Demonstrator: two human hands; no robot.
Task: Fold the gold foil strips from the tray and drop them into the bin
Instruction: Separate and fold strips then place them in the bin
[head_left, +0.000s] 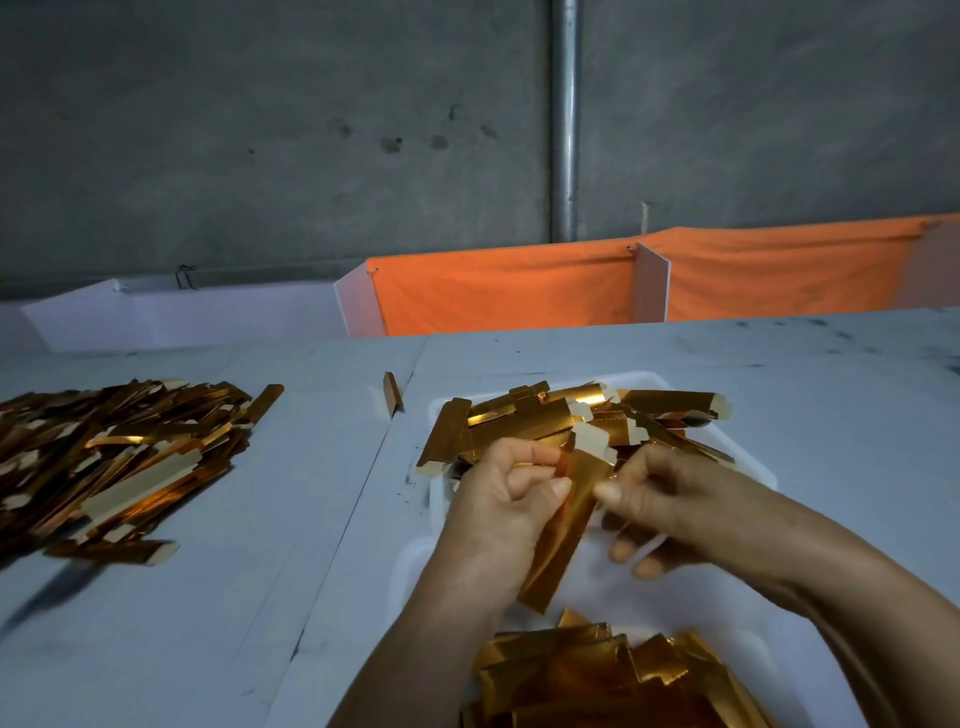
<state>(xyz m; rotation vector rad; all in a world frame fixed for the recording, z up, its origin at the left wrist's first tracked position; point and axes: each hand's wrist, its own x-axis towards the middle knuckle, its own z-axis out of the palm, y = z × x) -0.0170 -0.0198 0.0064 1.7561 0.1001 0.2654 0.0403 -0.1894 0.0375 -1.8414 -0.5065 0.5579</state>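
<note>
Both hands hold one gold foil strip (563, 525) above the white tray (748, 467). My left hand (498, 499) grips its left edge, thumb on the front near the top. My right hand (660, 499) pinches its right edge, thumb on the foil and fingers curled behind. The strip hangs slanted, its lower end toward me, a pale tab at its top end. Several gold strips (571, 415) lie heaped at the tray's far end. A stack of flat gold strips (597, 675) lies at the tray's near end.
A large heap of gold strips (104, 457) covers the white table (260, 571) at the left. One single strip (393, 393) stands near the tray's far left corner. White bins lined with orange cloth (509, 291) stand behind the table against a grey wall.
</note>
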